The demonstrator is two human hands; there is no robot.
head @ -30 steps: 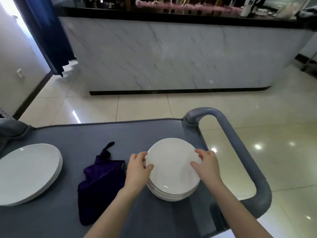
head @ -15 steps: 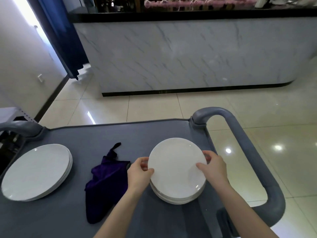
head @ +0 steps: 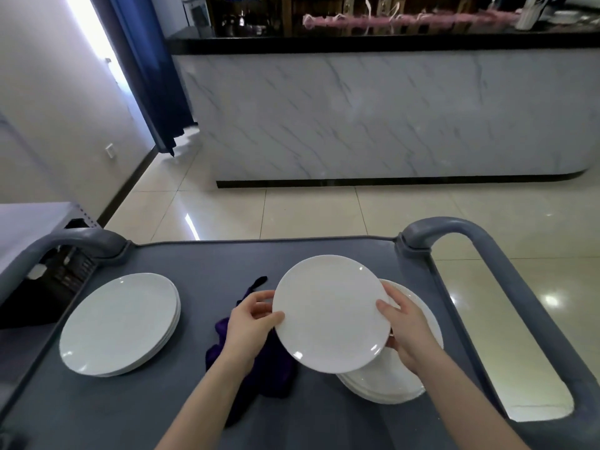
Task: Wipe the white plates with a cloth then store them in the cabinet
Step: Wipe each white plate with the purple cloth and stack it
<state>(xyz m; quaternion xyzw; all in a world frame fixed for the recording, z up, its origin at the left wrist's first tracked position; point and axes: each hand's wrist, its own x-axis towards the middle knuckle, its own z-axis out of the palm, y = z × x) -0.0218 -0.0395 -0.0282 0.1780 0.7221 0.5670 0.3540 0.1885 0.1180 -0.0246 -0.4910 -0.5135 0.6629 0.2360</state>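
A single white plate [head: 329, 315] is held in the air above the grey cart top [head: 201, 264], tilted a little. My left hand [head: 250, 326] grips its left rim, thumb on top. My right hand [head: 406, 326] grips its right rim. Below and to the right, a stack of white plates [head: 389, 381] sits on the cart. A purple cloth [head: 259, 368] lies crumpled on the cart under my left hand and forearm. A second stack of white plates [head: 118, 323] rests at the cart's left.
The cart has a grey loop handle [head: 506, 287] on the right and another handle [head: 74, 245] at the far left. Beyond it are a shiny tiled floor [head: 324, 212], a marble-fronted counter [head: 389, 115] and a blue curtain [head: 146, 76] by a bright doorway.
Both hands have lifted the top plate off the right stack and carried it up and slightly left. The view has swung left.
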